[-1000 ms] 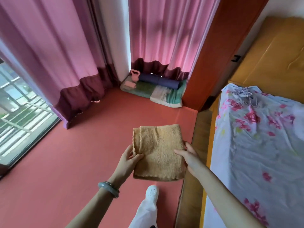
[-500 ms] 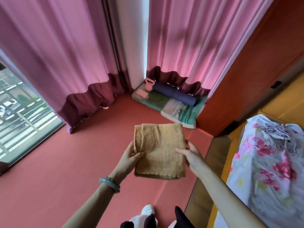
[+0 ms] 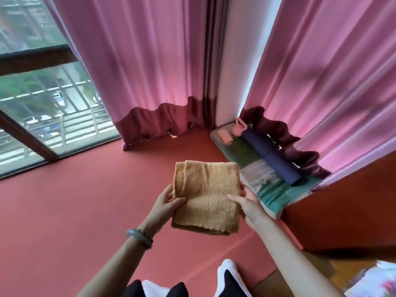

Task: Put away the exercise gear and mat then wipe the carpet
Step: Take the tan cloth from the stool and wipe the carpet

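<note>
Hands: left hand (image 3: 165, 202) and right hand (image 3: 246, 203) each grip the folded towel (image 3: 207, 194) by its side edges, frame centre.
Change: corner gear now nearer.
Gear: rolled mat (image 3: 272, 157), kettlebell (image 3: 239, 129) stowed, right of centre.
Next: probably wiping carpet (image 3: 75, 200).

Rolled mat (image 3: 271, 156), kettlebell (image 3: 239, 130) on cushion (image 3: 236, 155).

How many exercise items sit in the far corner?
3: pink kettlebell by the wall, small pink pad left of it, rolled navy mat to its right. Curtains may hide more.
</note>
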The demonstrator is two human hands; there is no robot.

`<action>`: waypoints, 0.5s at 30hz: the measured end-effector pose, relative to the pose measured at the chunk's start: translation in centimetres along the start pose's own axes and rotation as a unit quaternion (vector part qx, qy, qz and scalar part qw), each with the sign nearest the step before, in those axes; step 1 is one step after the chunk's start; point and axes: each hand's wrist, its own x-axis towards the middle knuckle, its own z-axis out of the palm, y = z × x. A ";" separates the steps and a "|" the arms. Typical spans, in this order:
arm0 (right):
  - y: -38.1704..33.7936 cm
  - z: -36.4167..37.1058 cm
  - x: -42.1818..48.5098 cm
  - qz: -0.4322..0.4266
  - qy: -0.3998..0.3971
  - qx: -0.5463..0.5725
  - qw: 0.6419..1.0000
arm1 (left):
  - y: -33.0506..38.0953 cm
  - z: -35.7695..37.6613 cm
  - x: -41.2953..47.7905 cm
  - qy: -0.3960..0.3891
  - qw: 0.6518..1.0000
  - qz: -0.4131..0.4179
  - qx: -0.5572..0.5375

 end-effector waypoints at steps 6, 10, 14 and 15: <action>-4.8 -4.7 4.6 0.023 -0.065 -0.048 0.996 | 0.5 6.5 1.8 0.080 0.996 0.011 -0.042; -6.2 -4.6 7.0 0.031 -0.092 -0.063 0.993 | 1.1 7.3 3.2 0.124 0.991 0.024 -0.044; -7.0 -3.2 9.1 0.030 -0.106 -0.081 0.991 | 1.3 6.5 4.6 0.157 0.986 0.032 -0.037; -7.1 -2.7 9.7 0.028 -0.113 -0.085 0.990 | 1.2 6.2 4.9 0.165 0.985 0.034 -0.033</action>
